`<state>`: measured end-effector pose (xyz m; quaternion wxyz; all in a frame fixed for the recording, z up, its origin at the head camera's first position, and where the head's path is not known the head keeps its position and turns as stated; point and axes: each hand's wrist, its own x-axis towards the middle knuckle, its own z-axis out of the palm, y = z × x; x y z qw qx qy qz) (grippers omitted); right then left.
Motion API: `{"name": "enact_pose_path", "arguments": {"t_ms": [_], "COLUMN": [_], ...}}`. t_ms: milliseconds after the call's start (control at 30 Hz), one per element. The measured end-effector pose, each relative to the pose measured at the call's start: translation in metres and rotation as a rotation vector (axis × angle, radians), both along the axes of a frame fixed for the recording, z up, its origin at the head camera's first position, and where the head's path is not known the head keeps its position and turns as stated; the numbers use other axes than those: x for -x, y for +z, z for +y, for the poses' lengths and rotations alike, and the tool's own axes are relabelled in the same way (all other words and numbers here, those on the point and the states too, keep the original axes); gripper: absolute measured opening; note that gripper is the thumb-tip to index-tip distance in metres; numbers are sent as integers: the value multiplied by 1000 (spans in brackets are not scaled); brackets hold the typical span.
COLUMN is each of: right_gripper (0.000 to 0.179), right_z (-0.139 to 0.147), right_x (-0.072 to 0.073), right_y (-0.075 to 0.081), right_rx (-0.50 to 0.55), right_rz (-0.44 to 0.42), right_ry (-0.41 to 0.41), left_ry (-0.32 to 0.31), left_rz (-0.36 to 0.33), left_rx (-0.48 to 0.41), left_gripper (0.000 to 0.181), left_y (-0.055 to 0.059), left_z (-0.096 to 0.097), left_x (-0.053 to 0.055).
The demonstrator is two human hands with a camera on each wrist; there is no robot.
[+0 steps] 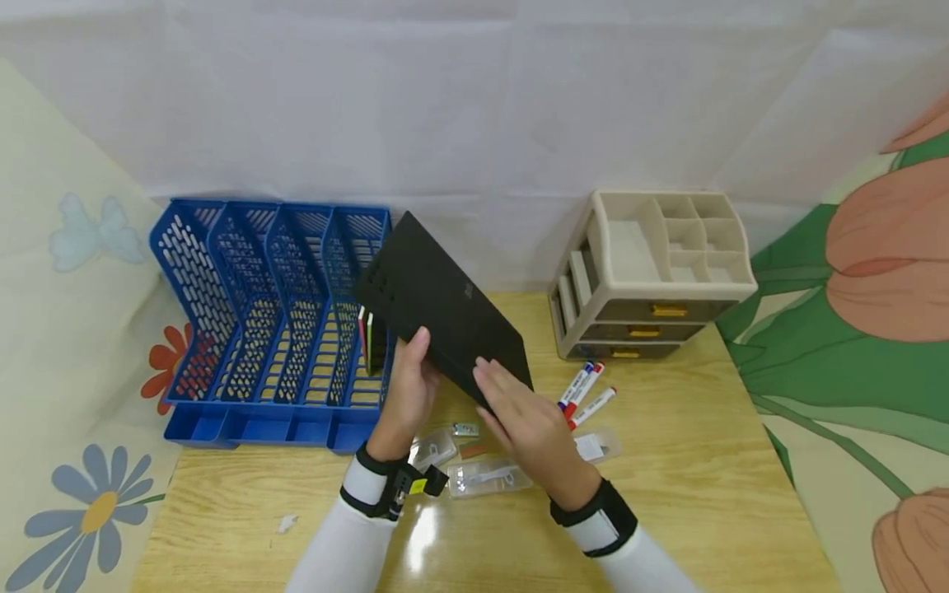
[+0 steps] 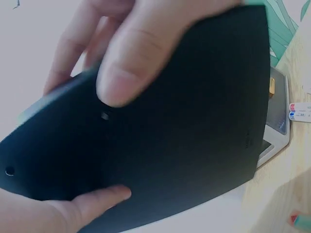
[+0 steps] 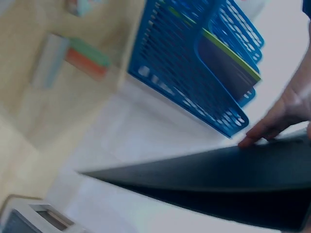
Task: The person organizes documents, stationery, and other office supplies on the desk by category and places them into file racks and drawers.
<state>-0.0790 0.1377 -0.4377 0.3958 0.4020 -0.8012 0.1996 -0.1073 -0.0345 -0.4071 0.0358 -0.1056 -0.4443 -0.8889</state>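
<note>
A flat black rectangular item (image 1: 452, 301), folder-like, is held up tilted above the table, with small marks at its left end and a faint logo. My left hand (image 1: 410, 387) grips its lower left edge, thumb on the upper face; in the left wrist view its fingertip (image 2: 114, 195) lies on the other face. My right hand (image 1: 530, 424) pinches the lower right part, with fairly straight fingers on the upper face and, in the left wrist view, the thumb (image 2: 121, 82) on the opposite face. The right wrist view shows the black item (image 3: 204, 167) nearly edge-on.
A blue file rack (image 1: 278, 403) stands left, with thin books (image 1: 371, 342) in its right slot. At right is a beige drawer organizer (image 1: 626, 243). Several markers (image 1: 582, 391), clear plastic boxes (image 1: 489, 478) and a small box (image 1: 465, 429) lie on the wooden table (image 1: 689, 494).
</note>
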Motion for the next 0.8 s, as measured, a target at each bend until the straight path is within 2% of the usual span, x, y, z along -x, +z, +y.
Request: {"name": "enact_pose_path", "arguments": {"t_ms": [100, 333, 567, 667, 800], "right_gripper": [38, 47, 56, 62, 66], "right_z": [-2, -4, -1, 6, 25], "right_x": [-1, -1, 3, 3, 5], "right_y": [-11, -30, -43, -50, -55], "right_rx": [-3, -22, -36, -32, -13], "right_rz": [-14, -81, -241, -309, -369], "right_ry": [31, 97, 150, 129, 76], "left_ry": [31, 129, 240, 282, 338], "left_rz": [-60, -159, -285, -259, -106], "left_rx": [16, 218, 438, 512, 575], "left_gripper": [54, 55, 54, 54, 53], "left_y": [3, 4, 3, 3, 3], "left_z": [-1, -3, -10, -13, -19], "left_x": [-4, -12, -16, -18, -21]}}
